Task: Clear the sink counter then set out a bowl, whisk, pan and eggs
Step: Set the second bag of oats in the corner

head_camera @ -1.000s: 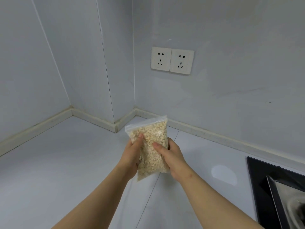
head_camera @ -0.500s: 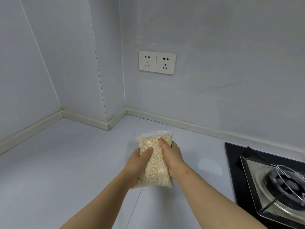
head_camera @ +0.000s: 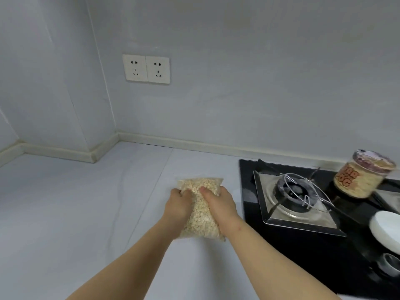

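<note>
The pale grey counter [head_camera: 65,213] ran into a bare tiled corner, and the bag of oats [head_camera: 198,217], held up in the air a second before, had come down to sit on or just above that surface, just beside the black stove [head_camera: 292,245]. The left hand [head_camera: 177,205] and right hand [head_camera: 218,205] both clutched its upper half, thumbs dug into the grain. It looked like cleared clutter being parked, with letting go likely next. A jar [head_camera: 359,178] and a white dish [head_camera: 385,230] stood on the stove.
</note>
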Demonstrator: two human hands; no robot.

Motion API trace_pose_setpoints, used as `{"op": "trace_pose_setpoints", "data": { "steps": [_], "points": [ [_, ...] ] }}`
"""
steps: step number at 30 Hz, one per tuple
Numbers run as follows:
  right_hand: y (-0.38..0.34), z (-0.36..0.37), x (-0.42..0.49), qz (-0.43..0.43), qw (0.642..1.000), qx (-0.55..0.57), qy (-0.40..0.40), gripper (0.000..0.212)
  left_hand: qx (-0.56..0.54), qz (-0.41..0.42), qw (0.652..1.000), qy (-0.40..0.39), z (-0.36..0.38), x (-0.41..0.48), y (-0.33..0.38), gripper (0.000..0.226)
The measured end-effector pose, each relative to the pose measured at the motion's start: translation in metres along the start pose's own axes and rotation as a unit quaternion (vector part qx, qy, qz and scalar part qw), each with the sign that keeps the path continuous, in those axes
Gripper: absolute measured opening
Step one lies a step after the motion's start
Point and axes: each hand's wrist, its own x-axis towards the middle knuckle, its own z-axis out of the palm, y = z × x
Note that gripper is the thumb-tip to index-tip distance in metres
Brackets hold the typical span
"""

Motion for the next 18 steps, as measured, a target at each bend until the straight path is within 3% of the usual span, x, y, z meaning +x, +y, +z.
{"op": "trace_pose_setpoints", "data": {
  "steps": [6, 10, 18],
  "points": [
    [0.016, -0.133, -0.055, -0.017, 0.993, 0.043, 0.107, 0.031, 0.028, 0.039, 0.995, -0.085, 0.116, -0.076, 0.018, 0.019],
    [0.031, -0.238, -0.113, -0.014, 0.982, 0.049, 0.180, 0.040, 0.046, 0.068, 0.985, -0.149, 0.208, -0.145, 0.022, 0.030],
    [0.068, -0.414, -0.223, -0.022, 0.949, 0.076, 0.306, 0.021, 0.086, 0.108, 0.948, -0.286, 0.366, -0.272, 0.020, 0.032]
  ]
}}
